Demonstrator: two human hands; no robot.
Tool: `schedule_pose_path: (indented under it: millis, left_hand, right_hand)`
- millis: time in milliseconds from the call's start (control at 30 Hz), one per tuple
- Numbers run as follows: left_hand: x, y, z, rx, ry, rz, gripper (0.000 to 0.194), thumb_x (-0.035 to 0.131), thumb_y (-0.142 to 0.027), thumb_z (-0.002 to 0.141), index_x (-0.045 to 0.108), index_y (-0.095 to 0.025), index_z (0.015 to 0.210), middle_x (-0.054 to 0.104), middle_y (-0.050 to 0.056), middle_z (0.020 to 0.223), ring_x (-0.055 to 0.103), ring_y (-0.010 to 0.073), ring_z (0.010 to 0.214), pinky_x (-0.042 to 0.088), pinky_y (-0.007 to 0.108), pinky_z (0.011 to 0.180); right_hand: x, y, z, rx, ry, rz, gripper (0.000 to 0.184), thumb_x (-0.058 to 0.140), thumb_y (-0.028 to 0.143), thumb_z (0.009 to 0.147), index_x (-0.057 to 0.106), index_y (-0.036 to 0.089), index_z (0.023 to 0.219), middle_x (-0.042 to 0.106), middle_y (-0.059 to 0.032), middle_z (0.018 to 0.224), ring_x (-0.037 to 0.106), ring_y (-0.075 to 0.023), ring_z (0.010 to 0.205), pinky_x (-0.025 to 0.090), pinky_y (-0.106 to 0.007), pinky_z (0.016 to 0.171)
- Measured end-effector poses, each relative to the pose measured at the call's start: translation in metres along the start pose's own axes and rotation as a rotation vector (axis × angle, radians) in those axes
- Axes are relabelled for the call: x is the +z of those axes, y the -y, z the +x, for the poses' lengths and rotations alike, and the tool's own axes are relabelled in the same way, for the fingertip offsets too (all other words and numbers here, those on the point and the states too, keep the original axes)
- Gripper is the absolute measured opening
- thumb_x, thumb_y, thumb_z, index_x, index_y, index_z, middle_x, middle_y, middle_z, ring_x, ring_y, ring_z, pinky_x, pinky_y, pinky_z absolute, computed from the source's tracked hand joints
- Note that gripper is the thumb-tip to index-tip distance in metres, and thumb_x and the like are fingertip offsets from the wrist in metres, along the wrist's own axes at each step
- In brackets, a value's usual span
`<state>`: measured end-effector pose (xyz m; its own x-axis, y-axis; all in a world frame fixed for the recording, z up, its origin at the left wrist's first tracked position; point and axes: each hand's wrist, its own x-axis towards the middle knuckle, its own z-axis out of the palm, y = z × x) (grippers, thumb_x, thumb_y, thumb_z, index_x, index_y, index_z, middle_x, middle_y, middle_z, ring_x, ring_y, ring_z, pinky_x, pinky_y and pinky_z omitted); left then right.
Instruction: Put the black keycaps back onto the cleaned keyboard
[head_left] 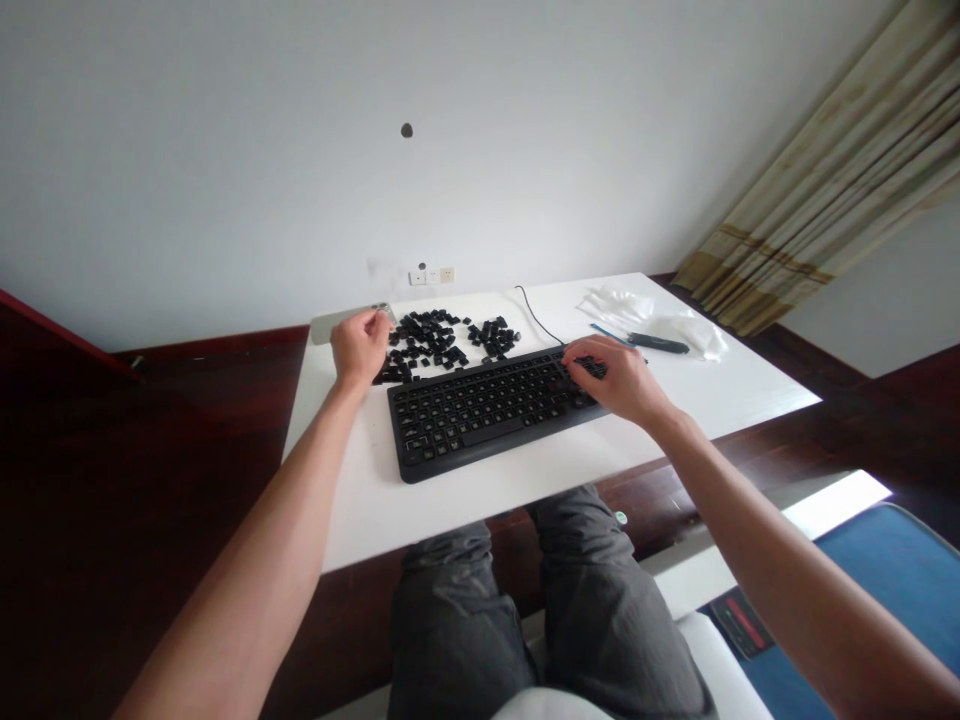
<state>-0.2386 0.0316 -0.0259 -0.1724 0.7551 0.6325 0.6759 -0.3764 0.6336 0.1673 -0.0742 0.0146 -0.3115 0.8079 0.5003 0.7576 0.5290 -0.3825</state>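
Observation:
A black keyboard [480,405] lies slightly slanted on the white table. Most of its key positions look bare of caps, while the long space bar [493,432] is in place. My right hand [611,375] is over the keyboard's right end, fingers bent and closed together; whatever they pinch is hidden. Behind the keyboard, loose black keycaps [431,335] are spread in a large pile, with a smaller pile [493,338] to its right. My left hand [361,345] is curled closed at the left edge of the large pile. Its fingertips face away, so its contents cannot be seen.
A phone-like flat object [324,328] lies partly behind my left hand. To the right are a black-handled tool [658,344], a thin blue item [606,331] and crumpled white plastic [690,332]. A cable [536,315] runs back from the keyboard towards the wall.

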Motion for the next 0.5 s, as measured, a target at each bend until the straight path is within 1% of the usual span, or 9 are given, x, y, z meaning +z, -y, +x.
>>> schedule_pose_path:
  millis: [67, 100, 167, 200, 267, 333, 367, 433, 500]
  left_hand:
    - [0.001, 0.001, 0.0, 0.013, -0.002, 0.006, 0.035, 0.057, -0.03, 0.095, 0.072, -0.018, 0.066, 0.058, 0.0, 0.055, 0.052, 0.014, 0.055, 0.031, 0.029, 0.06]
    - [0.001, 0.001, 0.0, 0.014, 0.0, 0.008, 0.035, 0.057, -0.03, 0.095, 0.072, -0.018, 0.066, 0.059, 0.0, 0.055, 0.053, 0.0141, 0.056, 0.031, 0.029, 0.06]
    - [0.001, 0.002, 0.0, 0.007, -0.004, 0.009, 0.035, 0.056, -0.03, 0.096, 0.072, -0.018, 0.067, 0.06, 0.001, 0.057, 0.055, 0.0147, 0.057, 0.033, 0.029, 0.061]
    - [0.001, 0.002, 0.0, 0.001, -0.01, 0.012, 0.035, 0.056, -0.03, 0.096, 0.073, -0.018, 0.068, 0.061, 0.001, 0.057, 0.055, 0.0151, 0.058, 0.033, 0.028, 0.062]
    - [0.0, 0.002, 0.001, -0.013, -0.027, 0.02, 0.035, 0.056, -0.031, 0.096, 0.073, -0.018, 0.069, 0.062, 0.001, 0.058, 0.057, 0.0159, 0.059, 0.035, 0.028, 0.063]
    - [-0.001, 0.002, 0.001, -0.03, -0.032, 0.033, 0.034, 0.056, -0.032, 0.096, 0.071, -0.019, 0.068, 0.062, 0.002, 0.058, 0.057, 0.0164, 0.059, 0.036, 0.029, 0.063]
    - [-0.002, 0.002, 0.001, -0.038, -0.025, 0.038, 0.034, 0.056, -0.033, 0.096, 0.07, -0.019, 0.068, 0.063, 0.002, 0.058, 0.057, 0.0166, 0.059, 0.036, 0.029, 0.063]
    - [-0.003, 0.001, 0.001, -0.047, -0.007, 0.044, 0.035, 0.055, -0.034, 0.096, 0.068, -0.02, 0.066, 0.063, 0.002, 0.058, 0.056, 0.0169, 0.058, 0.035, 0.029, 0.062]
    - [-0.003, 0.001, 0.001, -0.045, 0.0, 0.048, 0.037, 0.054, -0.035, 0.096, 0.066, -0.02, 0.064, 0.064, 0.002, 0.059, 0.057, 0.017, 0.058, 0.035, 0.03, 0.061]
  right_hand:
    - [-0.013, 0.007, 0.023, -0.001, -0.098, -0.036, 0.017, 0.058, 0.028, 0.1, 0.075, 0.026, 0.104, 0.079, -0.007, 0.11, 0.071, -0.0287, 0.104, 0.058, -0.047, 0.092]
    - [-0.019, 0.011, 0.036, -0.017, -0.129, -0.05, 0.021, 0.057, 0.031, 0.103, 0.076, 0.027, 0.109, 0.078, -0.0077, 0.115, 0.07, -0.0301, 0.109, 0.058, -0.049, 0.094]
    - [-0.023, 0.019, 0.06, -0.079, -0.148, -0.082, 0.03, 0.051, 0.036, 0.107, 0.074, 0.028, 0.124, 0.073, -0.0099, 0.135, 0.065, -0.0339, 0.127, 0.053, -0.056, 0.107]
    - [-0.019, 0.022, 0.069, -0.111, -0.131, -0.102, 0.036, 0.047, 0.039, 0.109, 0.071, 0.028, 0.133, 0.067, -0.0109, 0.148, 0.059, -0.0361, 0.139, 0.048, -0.061, 0.115]
    - [0.002, 0.024, 0.078, -0.134, -0.059, -0.139, 0.047, 0.042, 0.047, 0.112, 0.062, 0.027, 0.15, 0.05, -0.0117, 0.167, 0.041, -0.04, 0.157, 0.036, -0.067, 0.125]
    - [0.036, 0.02, 0.076, -0.095, 0.063, -0.159, 0.058, 0.04, 0.057, 0.111, 0.053, 0.027, 0.16, 0.039, -0.0112, 0.176, 0.026, -0.0428, 0.164, 0.031, -0.07, 0.129]
    - [0.052, 0.017, 0.072, -0.076, 0.141, -0.157, 0.062, 0.04, 0.061, 0.11, 0.051, 0.028, 0.161, 0.037, -0.0109, 0.177, 0.024, -0.0424, 0.166, 0.03, -0.07, 0.13]
    - [0.077, 0.009, 0.065, -0.056, 0.227, -0.154, 0.064, 0.039, 0.063, 0.11, 0.051, 0.028, 0.162, 0.043, -0.0115, 0.174, 0.026, -0.0391, 0.166, 0.028, -0.067, 0.132]
    - [0.083, 0.002, 0.064, -0.054, 0.199, -0.158, 0.063, 0.037, 0.063, 0.111, 0.055, 0.026, 0.159, 0.043, -0.0128, 0.173, 0.024, -0.0387, 0.167, 0.026, -0.065, 0.133]
